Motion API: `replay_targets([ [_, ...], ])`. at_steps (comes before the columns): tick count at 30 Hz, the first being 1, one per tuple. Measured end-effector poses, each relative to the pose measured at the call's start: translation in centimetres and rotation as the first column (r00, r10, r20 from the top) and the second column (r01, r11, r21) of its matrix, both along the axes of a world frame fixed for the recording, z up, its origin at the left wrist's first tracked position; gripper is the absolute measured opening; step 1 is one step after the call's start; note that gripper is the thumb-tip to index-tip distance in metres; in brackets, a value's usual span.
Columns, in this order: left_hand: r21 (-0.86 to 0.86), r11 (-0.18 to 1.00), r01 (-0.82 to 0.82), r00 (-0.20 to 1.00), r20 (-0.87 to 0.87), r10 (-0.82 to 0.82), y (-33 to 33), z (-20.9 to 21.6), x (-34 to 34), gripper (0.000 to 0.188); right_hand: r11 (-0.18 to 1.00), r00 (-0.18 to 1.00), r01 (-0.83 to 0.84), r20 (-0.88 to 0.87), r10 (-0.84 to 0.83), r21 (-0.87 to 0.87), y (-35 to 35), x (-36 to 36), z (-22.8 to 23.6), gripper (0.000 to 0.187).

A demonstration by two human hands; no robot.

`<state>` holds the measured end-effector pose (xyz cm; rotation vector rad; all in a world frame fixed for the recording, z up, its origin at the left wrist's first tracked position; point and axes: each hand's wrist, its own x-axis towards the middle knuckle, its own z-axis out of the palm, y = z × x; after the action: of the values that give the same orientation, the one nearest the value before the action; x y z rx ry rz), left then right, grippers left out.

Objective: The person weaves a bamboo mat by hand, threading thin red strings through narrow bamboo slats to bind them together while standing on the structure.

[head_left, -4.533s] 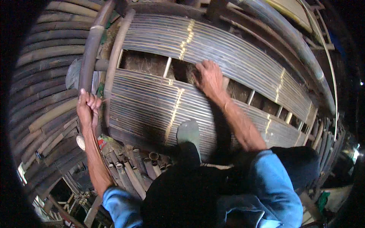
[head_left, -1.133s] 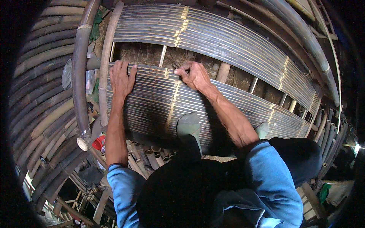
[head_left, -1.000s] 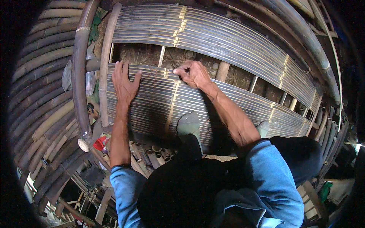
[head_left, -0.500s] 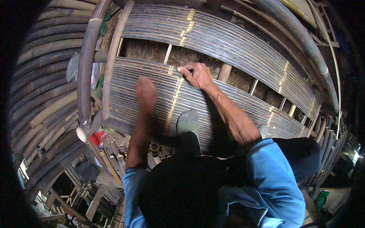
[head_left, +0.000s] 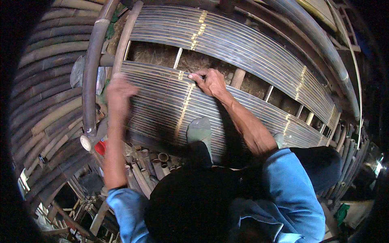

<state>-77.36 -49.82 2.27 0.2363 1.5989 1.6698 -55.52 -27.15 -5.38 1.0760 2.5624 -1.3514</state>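
Two hands at work on the lower slat panel point(head_left: 162, 109). Right hand point(head_left: 208, 81): fingers curled over the panel's top edge, clenched on the slats just right of the yellow binding strip point(head_left: 184, 107), at the rim of the open gap point(head_left: 158, 54). Left hand point(head_left: 118, 92): motion-blurred over the panel's left end, close to the pale frame pole point(head_left: 121, 48); whether clenched or released, cannot tell.

Change over the last half second: left hand moved leftward and upward across the slats, from a spot near the binding strip to the left end. A second ago, spread flat on the slats farther up, near the gap edge. Right hand unchanged in place and hold through all of these frames. Judged from this: right side anchors the top edge, left side repositions along the slats; panel not visibly displaced.

Against the earliest frame: left hand then off the panel, gripping the dark curved pole point(head_left: 91, 81) at the far left; right hand then spread higher, across the gap toward the upper slat panel point(head_left: 243, 40).

Outward from the grip: green boot point(head_left: 198, 130) planted on the lower panel below the right hand; red object point(head_left: 100, 147) and cut bamboo tube ends point(head_left: 158, 158) beneath the panel's lower edge.
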Motion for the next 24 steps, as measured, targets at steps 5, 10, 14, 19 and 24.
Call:
replay_targets([
  [5, 0.032, 0.952, -0.304, 0.951, 0.066, 0.302, -1.8, -3.2, -5.0, 0.044, 0.985, 0.989, -0.052, -0.146, 0.028, -0.164, 1.2, 0.8, -0.1, 0.038],
  [10, -0.734, 0.652, -0.19, 0.785, -0.512, -0.349, -2.8, -4.0, -3.7, 0.044, 0.999, 0.981, -0.033, -0.19, 0.037, 0.027, 8.5, 10.2, 2.0, 0.029],
  [14, -0.558, 0.711, -0.428, 0.353, -0.827, -0.437, -2.5, -4.2, -5.0, 0.051, 0.911, 0.981, -0.175, -0.008, 0.192, 0.374, 11.2, 18.1, 5.0, 0.025],
  [19, -0.295, 0.944, -0.151, 0.174, -0.948, -0.268, 8.9, -2.0, 5.0, 0.027, 0.793, 0.931, -0.35, 0.088, 0.355, 0.499, 9.2, 25.1, 5.5, 0.05],
  [24, -0.593, 0.69, 0.416, -0.116, -0.787, -0.606, 9.8, -2.2, 18.6, 0.034, 0.793, 0.941, -0.332, 0.117, 0.319, 0.51, 6.6, 25.4, 3.9, 0.03],
])
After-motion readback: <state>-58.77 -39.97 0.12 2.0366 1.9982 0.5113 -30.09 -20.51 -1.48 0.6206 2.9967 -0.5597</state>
